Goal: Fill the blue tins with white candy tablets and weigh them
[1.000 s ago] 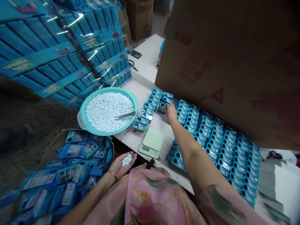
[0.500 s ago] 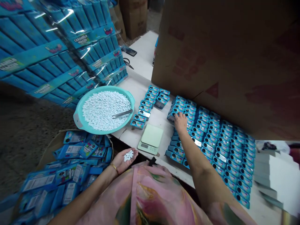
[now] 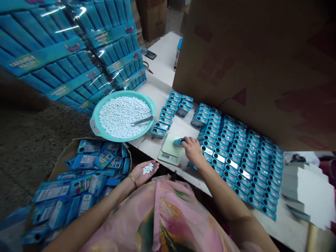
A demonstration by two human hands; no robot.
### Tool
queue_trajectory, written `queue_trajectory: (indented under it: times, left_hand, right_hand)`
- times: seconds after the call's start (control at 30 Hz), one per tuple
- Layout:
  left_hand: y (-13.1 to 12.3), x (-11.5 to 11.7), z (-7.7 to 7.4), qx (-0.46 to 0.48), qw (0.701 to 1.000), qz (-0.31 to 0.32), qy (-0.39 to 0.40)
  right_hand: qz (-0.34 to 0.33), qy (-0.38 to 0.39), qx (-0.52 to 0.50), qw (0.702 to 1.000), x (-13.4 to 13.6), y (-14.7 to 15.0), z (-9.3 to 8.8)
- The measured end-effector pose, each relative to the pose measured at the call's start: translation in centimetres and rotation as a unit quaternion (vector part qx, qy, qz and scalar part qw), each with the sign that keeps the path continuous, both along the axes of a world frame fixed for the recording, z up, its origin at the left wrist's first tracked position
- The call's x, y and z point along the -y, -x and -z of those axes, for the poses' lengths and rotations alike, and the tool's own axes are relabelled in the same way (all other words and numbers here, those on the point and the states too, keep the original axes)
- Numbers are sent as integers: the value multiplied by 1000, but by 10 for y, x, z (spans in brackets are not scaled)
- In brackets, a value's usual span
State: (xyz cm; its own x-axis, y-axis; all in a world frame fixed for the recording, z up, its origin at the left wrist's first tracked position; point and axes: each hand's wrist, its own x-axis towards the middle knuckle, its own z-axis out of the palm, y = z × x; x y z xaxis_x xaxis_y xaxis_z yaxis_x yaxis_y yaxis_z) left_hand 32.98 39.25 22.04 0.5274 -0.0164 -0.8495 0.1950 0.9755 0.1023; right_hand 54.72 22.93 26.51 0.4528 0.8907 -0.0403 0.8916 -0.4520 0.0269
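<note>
My right hand (image 3: 193, 150) grips a small blue tin (image 3: 179, 141) and holds it at the pale green digital scale (image 3: 170, 149). The tin's end touches or nearly touches the scale's top; I cannot tell which. My left hand (image 3: 144, 173) lies palm up over the carton's edge, cupping a few white mints (image 3: 147, 168). A teal plastic basin (image 3: 95, 123) full of white mints (image 3: 123, 117) stands on the white table (image 3: 162, 92), with a metal scoop (image 3: 141, 121) lying on the mints. Rows of open blue tins (image 3: 236, 161) stand to the right of my right hand.
Shrink-wrapped stacks of blue "Caramelo Macizo" boxes (image 3: 70, 52) rise at the back left. A large cardboard box (image 3: 249, 70) stands behind the tins. An open carton (image 3: 73, 182) of blue packets sits below the table's left edge. Scissors (image 3: 148, 67) and a phone (image 3: 150, 54) lie far back.
My right hand has moved from the rows of tins left to the scale, now with a tin in it. My left hand still cups the mints.
</note>
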Motion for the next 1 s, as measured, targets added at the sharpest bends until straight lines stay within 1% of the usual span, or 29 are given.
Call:
queue_trajectory:
  times: [0.07, 0.13, 0.23, 0.3, 0.33, 0.37, 0.43, 0.5, 0.57, 0.63, 0.73, 0.87, 1.0]
  left_hand:
    - [0, 1, -1, 22, 1000, -3, 10]
    - [1, 1, -1, 44, 999, -3, 18]
    - [4, 0, -2, 67, 997, 6, 27]
    - [4, 1, -2, 76, 997, 18, 30]
    - [3, 2, -3, 80, 996, 26, 29]
    - [3, 3, -3, 85, 995, 34, 26]
    - [1, 7, -4, 96, 994, 48, 19]
    - [1, 11, -5, 101, 993, 61, 15]
    - [2, 13, -5, 102, 992, 72, 23]
    - [4, 13, -6, 107, 990, 80, 38]
    - [5, 12, -7, 114, 989, 82, 41]
    - [2, 10, -5, 125, 988, 90, 16]
    - [-10, 11, -5, 150, 984, 92, 9]
  right_hand:
    - [-30, 2, -30, 999, -10, 15, 3]
    - [-40, -15, -52, 998, -15, 20, 7]
    - [-11, -75, -83, 994, -12, 24, 7]
    - [3, -108, -125, 986, -9, 36, 4]
    - [-9, -114, -155, 981, -9, 46, 2]
    - [-31, -110, -186, 976, -11, 58, 1]
    - [-76, -77, -235, 966, -17, 85, 0]
    - [-92, -28, -250, 963, -26, 108, 4]
    - [-92, 6, -255, 962, -32, 121, 11]
    - [-106, 15, -270, 957, -35, 127, 19]
    - [-109, -8, -291, 950, -35, 127, 28]
    - [-69, -64, -322, 942, -35, 128, 34]
    - [-8, -145, -379, 914, -32, 121, 31]
